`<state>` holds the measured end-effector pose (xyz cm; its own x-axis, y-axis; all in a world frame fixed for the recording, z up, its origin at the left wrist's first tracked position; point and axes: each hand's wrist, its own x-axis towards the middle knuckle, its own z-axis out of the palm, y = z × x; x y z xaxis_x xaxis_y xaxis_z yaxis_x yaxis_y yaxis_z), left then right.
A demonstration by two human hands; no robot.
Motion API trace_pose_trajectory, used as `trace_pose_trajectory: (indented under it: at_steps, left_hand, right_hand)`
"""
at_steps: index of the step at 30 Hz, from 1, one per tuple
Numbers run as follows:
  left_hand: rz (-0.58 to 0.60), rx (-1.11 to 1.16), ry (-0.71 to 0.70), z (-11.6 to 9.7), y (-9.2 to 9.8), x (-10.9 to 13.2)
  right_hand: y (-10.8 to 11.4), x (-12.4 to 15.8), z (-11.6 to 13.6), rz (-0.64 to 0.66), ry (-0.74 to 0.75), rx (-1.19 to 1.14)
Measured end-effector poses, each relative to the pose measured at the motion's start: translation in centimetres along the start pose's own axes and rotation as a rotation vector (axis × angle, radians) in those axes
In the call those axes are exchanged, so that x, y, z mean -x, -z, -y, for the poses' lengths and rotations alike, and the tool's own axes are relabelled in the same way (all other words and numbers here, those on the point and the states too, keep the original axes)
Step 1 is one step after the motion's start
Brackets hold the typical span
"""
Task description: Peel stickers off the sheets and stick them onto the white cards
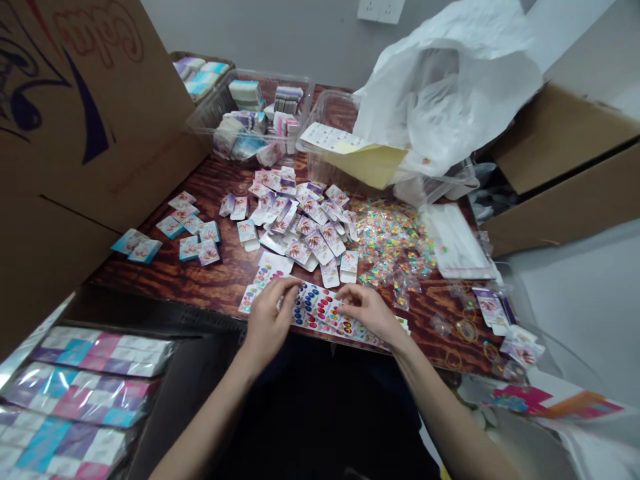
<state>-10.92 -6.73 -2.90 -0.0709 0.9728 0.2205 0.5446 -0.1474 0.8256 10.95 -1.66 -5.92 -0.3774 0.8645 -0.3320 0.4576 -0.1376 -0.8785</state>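
Sheets of oval, nail-shaped stickers (pixel 311 301) in blue, red and other colours lie along the table's front edge, between and under my hands. My left hand (pixel 273 313) is closed at the left end of the sheets, with thumb and index finger at a sheet's edge. From the right, my right hand (pixel 370 312) bends its fingers over the red part, thumb and index finger pinched at a sheet. Just beyond sits a heap of small printed boxes (pixel 305 227). More sticker sheets (pixel 270 268) lie behind my left hand.
Small bags of colourful bits (pixel 393 240) are piled right of the boxes. Finished-looking boxes (pixel 187 227) lie left. Clear bins (pixel 305 140) stand behind; a large carton (pixel 100 133) rises left. Rubber bands (pixel 467 330) lie right. Wrapped box packs (pixel 85 387) sit lower left.
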Motion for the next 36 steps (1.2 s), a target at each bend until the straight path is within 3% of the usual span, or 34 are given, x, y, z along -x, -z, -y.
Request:
trace_pose_trajectory:
  at_steps: [4,7,10,12,14,17,21,24,26,28,30,33,36]
  left_hand:
    - [0.033,-0.150,-0.123,-2.0,-1.2,2.1]
    - [0.079,-0.156,-0.165,-2.5,-1.8,3.0]
    - [0.159,-0.044,-0.212,-2.5,-1.7,3.3]
    - [0.176,-0.005,-0.273,-2.5,-1.2,3.3]
    - [0.166,-0.009,-0.340,-2.7,-0.6,3.3]
    - [0.123,-0.024,-0.409,-3.1,-0.1,3.0]
    - [0.043,-0.020,-0.429,-3.7,-0.1,2.6]
    - [0.075,0.099,-0.313,-4.2,0.0,2.2]
    - [0.232,0.303,-0.173,-4.4,0.0,2.0]
    - [0.385,0.593,0.009,-4.1,-0.3,1.7]
    - [0.452,0.823,0.220,-3.3,-1.1,1.5]
    - [0.524,0.896,0.451,-2.1,-2.7,1.1]
    - [0.544,0.890,0.531,-1.2,-3.7,0.8]
  right_hand:
    - [0.7,1.4,2.3,0.028,0.184,-0.144]
    - [0.2,3.0,4.8,0.085,0.370,-0.041]
    - [-0.3,4.3,6.2,-0.022,0.463,0.086]
    - [-0.2,4.8,6.1,-0.142,0.503,0.167]
    - [0.2,5.0,5.5,-0.178,0.525,0.266]
    - [1.0,5.2,4.5,-0.074,0.499,0.317]
    - [1.0,5.6,3.7,0.061,0.453,0.160]
    - [0.6,5.5,3.2,-0.020,0.352,0.132]
    - [0.5,5.5,3.0,-0.080,0.315,0.125]
    - [0.7,5.6,3.1,-0.049,0.333,0.122]
    - [0.7,5.6,3.2,0.000,0.368,0.177]
    - [0.3,5.6,3.2,-0.044,0.390,0.314]
    - [-0.4,5.4,2.9,-0.120,0.431,0.348]
